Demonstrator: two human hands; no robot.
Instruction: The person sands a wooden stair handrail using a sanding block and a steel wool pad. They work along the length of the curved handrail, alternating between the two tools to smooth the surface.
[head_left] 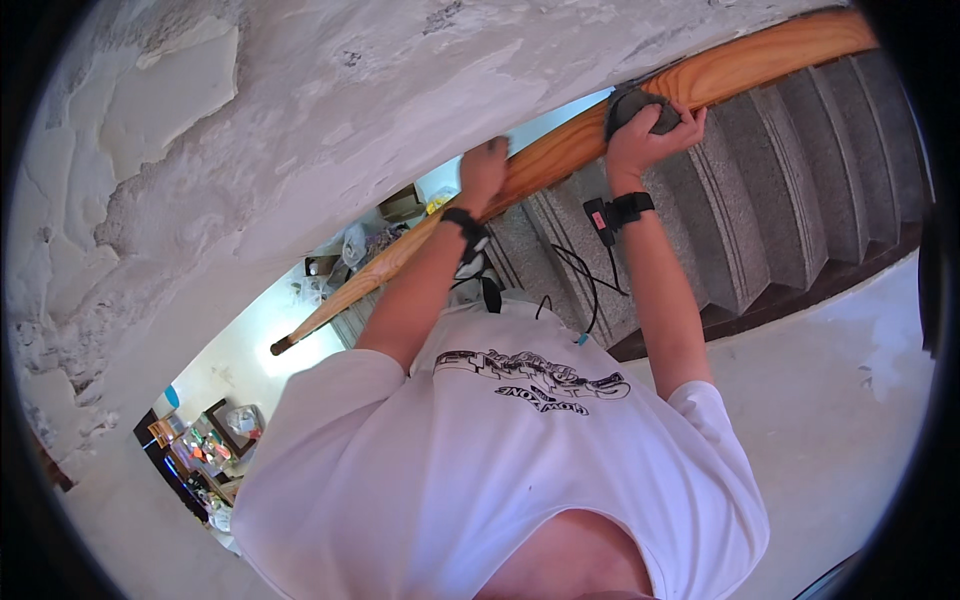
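Note:
A long wooden handrail (560, 152) with orange-brown grain runs diagonally from the lower left to the upper right. My right hand (645, 145) is closed around a bunched dark grey cloth (630, 103), which presses against the rail. Further down the rail, my left hand (483, 172) is curled over its far edge, its fingers partly hidden and a little blurred. Black bands circle both wrists. A small dark device (600, 220) with a pink label hangs by the right wristband, and a thin black cable (592, 300) trails from it.
Grey stone stairs (725, 190) climb to the right beneath the rail. A rough wall with peeling plaster (170, 150) slopes close along the far side. Below, through the gap, bags and boxes (365, 240) and a cluttered shelf (200, 450) stand on the lower floor.

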